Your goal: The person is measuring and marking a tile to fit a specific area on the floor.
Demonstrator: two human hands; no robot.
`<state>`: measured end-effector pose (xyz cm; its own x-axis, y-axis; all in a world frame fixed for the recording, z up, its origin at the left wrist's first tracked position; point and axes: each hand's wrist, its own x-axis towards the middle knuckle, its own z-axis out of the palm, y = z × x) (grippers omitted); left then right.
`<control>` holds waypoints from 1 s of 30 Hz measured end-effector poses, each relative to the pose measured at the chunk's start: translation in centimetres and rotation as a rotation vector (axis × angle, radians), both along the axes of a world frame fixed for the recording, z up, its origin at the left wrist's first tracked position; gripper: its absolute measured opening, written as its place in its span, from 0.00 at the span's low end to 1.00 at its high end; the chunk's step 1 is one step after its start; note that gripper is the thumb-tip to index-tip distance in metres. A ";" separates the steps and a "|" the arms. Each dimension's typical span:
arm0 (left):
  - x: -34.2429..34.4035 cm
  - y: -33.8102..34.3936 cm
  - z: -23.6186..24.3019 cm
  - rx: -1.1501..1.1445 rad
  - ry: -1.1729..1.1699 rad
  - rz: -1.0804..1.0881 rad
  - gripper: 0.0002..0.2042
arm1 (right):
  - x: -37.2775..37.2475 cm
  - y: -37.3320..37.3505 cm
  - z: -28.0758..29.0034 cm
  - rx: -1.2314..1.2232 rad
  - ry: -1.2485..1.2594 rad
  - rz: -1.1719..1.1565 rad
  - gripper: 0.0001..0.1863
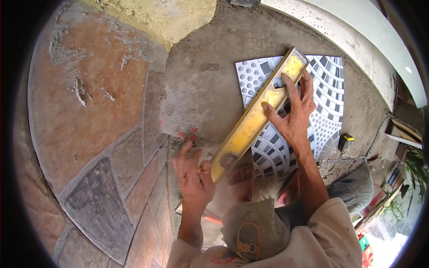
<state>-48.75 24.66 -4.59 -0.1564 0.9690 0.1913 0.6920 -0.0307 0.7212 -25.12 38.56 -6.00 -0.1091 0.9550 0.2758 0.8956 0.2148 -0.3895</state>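
A long, worn yellow spirit level lies diagonally across a floor tile patterned with black, white and grey cobbles and round pebbles. My right hand grips the level near its far end, thumb on the near face and fingers spread toward the far edge. At the level's near end is my left hand, raised a little and smeared by motion. Its thumb and a finger seem to pinch a small orange-yellow thing that I cannot make out. The tile rests on a rough grey cement floor.
A small yellow and black tape measure lies right of the tile. Stone-look paving covers the left side. A pale curved step edge runs along the far right. Plants and clutter stand at the right, near my legs.
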 end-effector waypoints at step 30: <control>9.9 15.3 -0.9 0.012 -0.316 -0.219 0.06 | 3.2 1.3 0.8 -0.010 0.000 -0.006 0.43</control>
<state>-38.83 39.97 -5.51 0.0006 0.9841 0.1779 0.4115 -0.1623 0.8968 -21.96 39.82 -5.24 -0.1032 0.9583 0.2664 0.8968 0.2055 -0.3918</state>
